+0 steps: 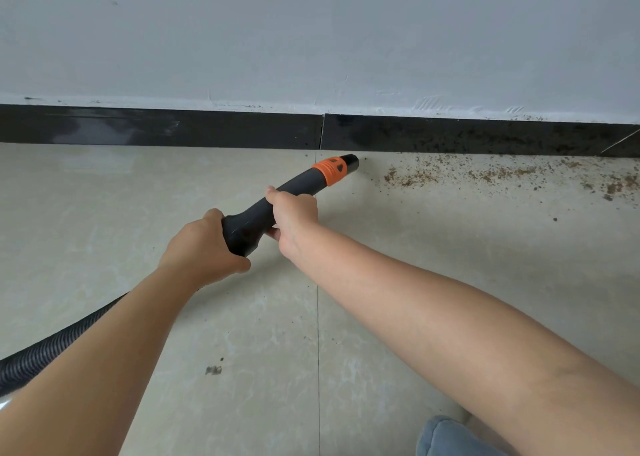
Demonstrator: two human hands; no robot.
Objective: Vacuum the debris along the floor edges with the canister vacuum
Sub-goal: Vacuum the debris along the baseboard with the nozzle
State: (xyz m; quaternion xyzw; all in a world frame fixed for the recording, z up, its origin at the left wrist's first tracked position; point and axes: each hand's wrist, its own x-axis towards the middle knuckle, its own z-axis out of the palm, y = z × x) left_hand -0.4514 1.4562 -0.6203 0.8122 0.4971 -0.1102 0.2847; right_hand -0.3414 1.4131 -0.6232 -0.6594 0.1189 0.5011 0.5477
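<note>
Nearest, lower right: a patch of blue cloth (446, 436), probably the person's knee, close behind the right forearm; little room to draw back on that side. Lower left: ribbed black hose (41, 355) trailing off frame; risk, it drags or snags and tugs the nozzle off line. Mid floor: a small dark smudge (213, 370) on the pale tile floor (104, 196), open floor to either side. Left hand (201, 248): fingers wrapped round the thick rear end of the black vacuum handle (263, 213). Right hand (294, 213): fingers curled round the handle further forward, behind the orange collar (330, 171). Nozzle tip (352, 162): low, just beside the black baseboard (173, 126), pointing right. Debris (485, 175): brown crumbs strewn along the floor edge right of the tip, apart from it; floor left of it looks clean. Risks: tip scraping the baseboard; a fast sweep scattering crumbs outward. Farthest: white wall (311, 40).
</note>
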